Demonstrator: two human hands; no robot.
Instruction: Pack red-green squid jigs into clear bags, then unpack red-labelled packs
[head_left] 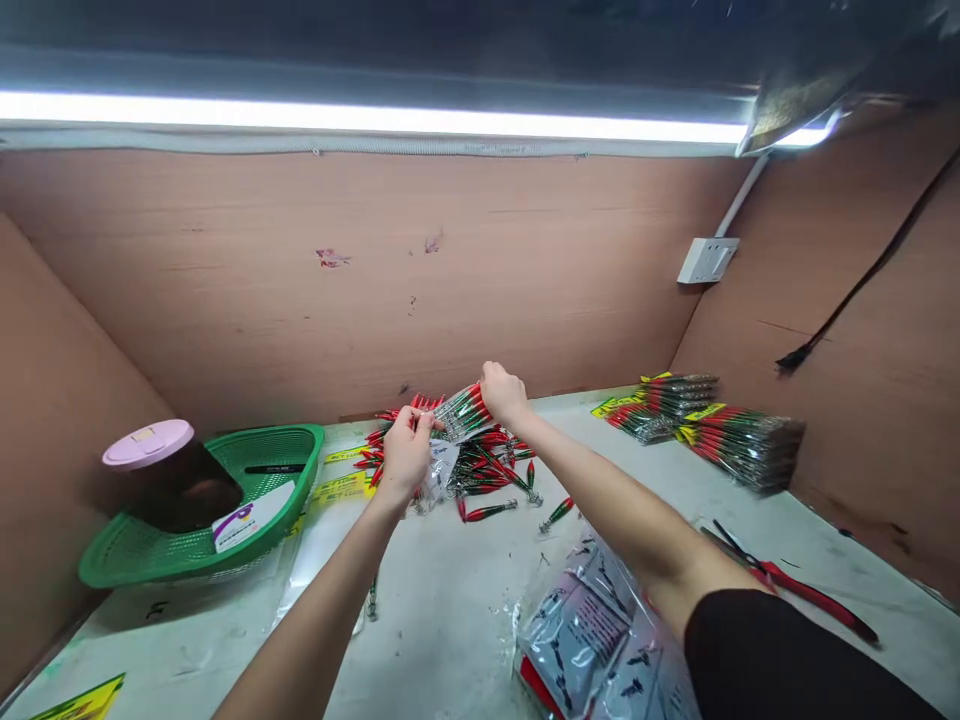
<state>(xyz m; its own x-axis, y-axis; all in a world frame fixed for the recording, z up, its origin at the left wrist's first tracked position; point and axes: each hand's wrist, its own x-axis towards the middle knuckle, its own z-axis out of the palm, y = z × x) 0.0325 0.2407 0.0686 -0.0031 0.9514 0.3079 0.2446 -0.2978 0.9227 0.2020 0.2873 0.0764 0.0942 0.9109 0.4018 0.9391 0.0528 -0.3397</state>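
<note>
Between my two hands is a clear packet of red-and-green fishing lures (463, 412), lying in a row and tilted up toward the right. My right hand (504, 393) is closed around the packet's upper right end. At the lower left end, the fingers of my left hand (407, 445) are pinched on the packet's edge. Beneath both hands lies a pile of loose red-and-green lures (484, 465) with metal hooks. A single lure (556, 513) lies apart, below my right forearm. Crumpled clear plastic (439, 470) sits beside my left hand.
A green basket (311, 470) at left holds a dark jar with a pink lid (148, 444) and a white card (253, 515). Stacked lure packs (739, 440) stand at right, near red-handled pliers (817, 600). A clear bag of printed packets (592, 630) lies in front.
</note>
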